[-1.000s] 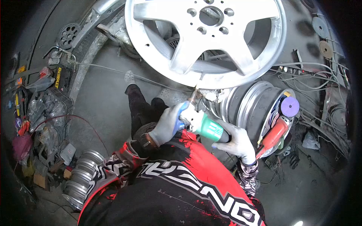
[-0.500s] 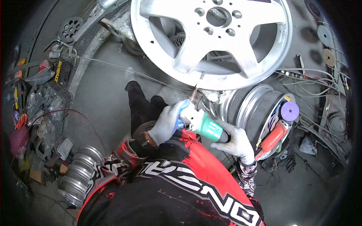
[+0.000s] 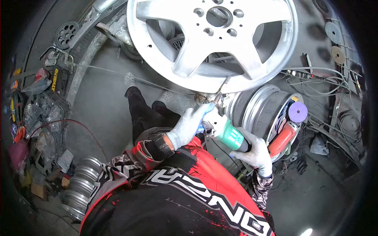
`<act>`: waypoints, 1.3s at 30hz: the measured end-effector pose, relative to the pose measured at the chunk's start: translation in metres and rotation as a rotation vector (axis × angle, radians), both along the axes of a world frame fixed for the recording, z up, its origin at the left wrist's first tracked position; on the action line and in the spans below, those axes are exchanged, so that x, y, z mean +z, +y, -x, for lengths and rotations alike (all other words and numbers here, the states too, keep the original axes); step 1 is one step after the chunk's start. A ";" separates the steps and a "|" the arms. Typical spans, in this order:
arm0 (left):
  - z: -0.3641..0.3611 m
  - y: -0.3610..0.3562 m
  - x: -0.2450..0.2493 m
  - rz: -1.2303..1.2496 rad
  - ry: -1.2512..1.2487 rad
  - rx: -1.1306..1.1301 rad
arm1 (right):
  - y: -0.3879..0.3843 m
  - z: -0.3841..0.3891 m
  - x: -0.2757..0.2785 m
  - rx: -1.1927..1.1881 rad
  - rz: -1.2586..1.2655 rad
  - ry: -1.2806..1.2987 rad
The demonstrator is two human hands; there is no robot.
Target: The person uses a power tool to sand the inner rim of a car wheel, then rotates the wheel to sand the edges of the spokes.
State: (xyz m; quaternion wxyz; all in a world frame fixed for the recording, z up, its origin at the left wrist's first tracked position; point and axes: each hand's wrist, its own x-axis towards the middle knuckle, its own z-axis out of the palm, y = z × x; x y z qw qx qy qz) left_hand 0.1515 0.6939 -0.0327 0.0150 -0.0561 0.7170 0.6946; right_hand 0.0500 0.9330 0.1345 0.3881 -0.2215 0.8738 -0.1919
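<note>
My left hand [image 3: 188, 125], in a grey glove with blue fingertips, is wrapped round the front housing of a green power tool [image 3: 230, 135]. At the tool's rear end, my right hand [image 3: 255, 152], also gloved, grips the dark handle. A narrow bit [image 3: 222, 89] points up from the tool's head to the lower rim of a large silver alloy wheel [image 3: 212, 81]. Its tip overlaps the rim in this view; whether it touches cannot be told.
Right of the tool stands another wheel [image 3: 258, 110] with a red power tool [image 3: 282, 139] and a purple disc [image 3: 298, 112]. Cables [image 3: 327, 78] lie farther right. Stacked rims [image 3: 82, 185] and a cluttered black crate [image 3: 59, 102] are at the left.
Both hands and the green tool have moved right along the wheel's lower rim. The large wheel and surroundings appear shifted slightly left in view.
</note>
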 end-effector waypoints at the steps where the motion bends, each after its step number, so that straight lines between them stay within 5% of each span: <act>1: -0.002 -0.001 0.000 0.001 -0.003 0.005 | -0.001 0.000 -0.002 0.005 0.001 -0.003; 4: -0.015 -0.012 -0.007 0.012 -0.122 0.008 | -0.010 0.001 -0.015 0.018 0.005 -0.036; 6: -0.027 -0.017 -0.027 -0.827 -0.479 0.152 | -0.024 0.002 -0.024 0.051 0.040 -0.098; 9: -0.032 -0.043 0.005 -0.594 -0.472 0.146 | -0.028 0.002 -0.040 0.123 0.097 -0.078; 10: -0.033 -0.046 0.014 -0.153 -0.282 0.079 | -0.028 0.001 -0.045 0.116 0.113 -0.076; 11: -0.033 -0.046 0.013 -0.151 -0.281 0.076 | -0.028 0.002 -0.044 0.113 0.114 -0.074; 13: -0.030 -0.045 0.005 -0.757 -0.582 0.143 | -0.030 0.004 -0.038 0.108 0.123 -0.088; 16: -0.018 -0.027 -0.001 -0.887 -0.510 0.101 | -0.019 0.004 -0.023 0.049 0.106 -0.071; 17: -0.010 -0.023 0.008 -0.894 -0.508 0.095 | -0.013 0.004 -0.019 0.046 0.098 -0.066; 19: 0.004 -0.018 0.026 -0.479 -0.297 -0.013 | -0.002 0.004 -0.010 0.003 0.024 -0.034; 21: 0.010 -0.016 0.026 -0.606 -0.342 -0.032 | 0.001 0.005 -0.004 -0.003 0.024 -0.015; 23: 0.011 -0.015 0.025 -0.125 -0.050 -0.031 | -0.003 0.008 -0.001 -0.007 0.033 -0.038; 27: -0.004 -0.029 0.021 -0.145 -0.158 -0.003 | -0.015 0.009 -0.018 0.038 0.060 -0.045; 29: -0.009 -0.037 0.020 -0.637 -0.442 0.132 | -0.031 0.012 -0.022 0.053 0.072 -0.148; 30: -0.011 -0.037 0.022 -0.696 -0.559 0.230 | -0.027 0.011 -0.033 0.077 0.124 -0.133; 33: -0.018 -0.048 0.017 -0.483 -0.526 0.177 | -0.040 0.012 -0.036 0.094 0.155 -0.155; 39: 0.003 -0.027 0.021 -0.701 -0.494 0.140 | -0.023 0.016 -0.016 0.012 0.052 -0.148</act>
